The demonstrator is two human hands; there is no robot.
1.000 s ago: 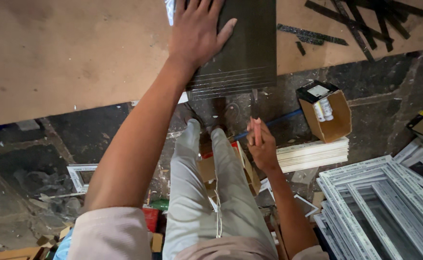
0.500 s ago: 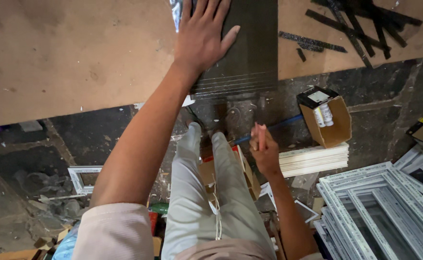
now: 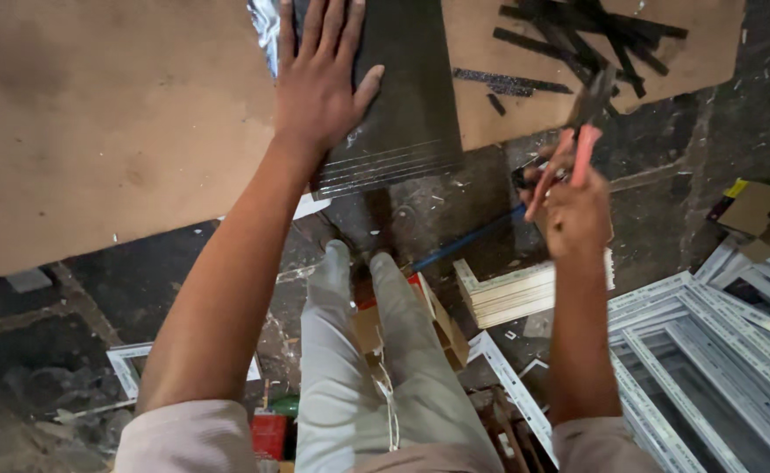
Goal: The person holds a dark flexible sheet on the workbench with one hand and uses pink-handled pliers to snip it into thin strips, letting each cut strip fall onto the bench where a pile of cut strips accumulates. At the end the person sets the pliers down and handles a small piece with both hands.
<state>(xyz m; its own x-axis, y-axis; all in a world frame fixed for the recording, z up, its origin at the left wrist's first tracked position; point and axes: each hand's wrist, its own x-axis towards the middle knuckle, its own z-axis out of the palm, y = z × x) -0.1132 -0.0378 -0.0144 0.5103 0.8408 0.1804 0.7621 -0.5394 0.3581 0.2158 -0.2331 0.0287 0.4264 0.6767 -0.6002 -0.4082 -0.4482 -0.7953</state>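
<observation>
My left hand point(image 3: 319, 79) lies flat, fingers spread, on a dark ribbed sheet point(image 3: 402, 96) that rests on a brown board point(image 3: 96, 123) and overhangs its near edge. My right hand point(image 3: 573, 206) is raised in front of the board's edge and grips a pair of red-handled pliers point(image 3: 578, 131), jaws pointing up toward the board. Thin black cut strips point(image 3: 578, 35) lie scattered on the board beyond the pliers.
White window frames point(image 3: 718, 350) are stacked on the floor at the right, with a bundle of white profiles point(image 3: 516, 293) nearer my legs. A blue rod point(image 3: 468, 241) lies on the dark, littered floor. A cardboard box point(image 3: 762, 210) sits at the far right.
My right hand has risen from beside my legs up to the board's edge, now holding the pliers upright. The left hand stays pressed on the dark sheet.
</observation>
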